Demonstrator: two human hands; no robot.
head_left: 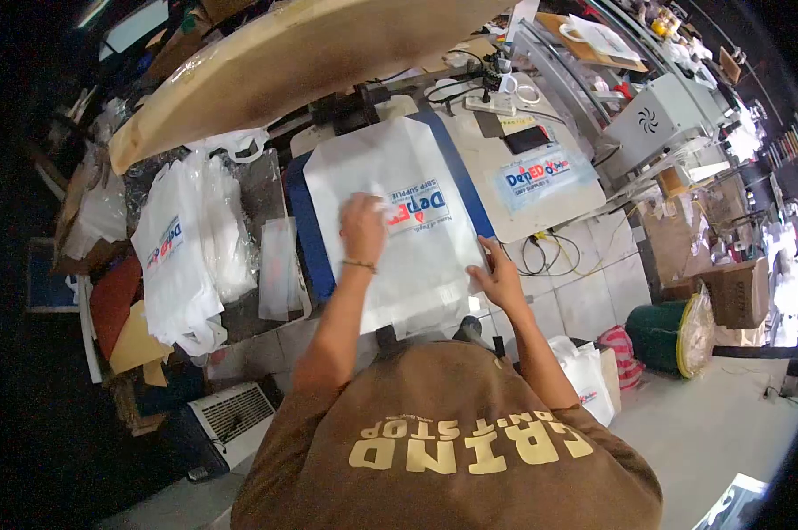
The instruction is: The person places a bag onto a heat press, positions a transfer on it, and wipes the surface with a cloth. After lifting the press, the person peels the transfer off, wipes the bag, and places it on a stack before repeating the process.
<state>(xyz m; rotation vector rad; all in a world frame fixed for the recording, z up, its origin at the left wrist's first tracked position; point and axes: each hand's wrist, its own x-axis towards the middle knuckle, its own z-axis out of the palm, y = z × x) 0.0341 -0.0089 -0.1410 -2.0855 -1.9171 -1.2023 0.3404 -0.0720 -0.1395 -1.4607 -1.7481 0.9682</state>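
A white bag lies flat over a dark blue board; its printed lettering in blue and red appears upside down from my side. My left hand is on the print with its fingers curled round a small white wad, perhaps cloth or tissue. At the right edge of the bag and board is my right hand, thumb over the bag's margin and fingers bent along the board's side. What lies under those fingers is hidden.
Printed white bags are piled at left beside a clear plastic strip. A big tan panel arches over the far side. To the right, a pale board carries a printed film, a phone and a power strip.
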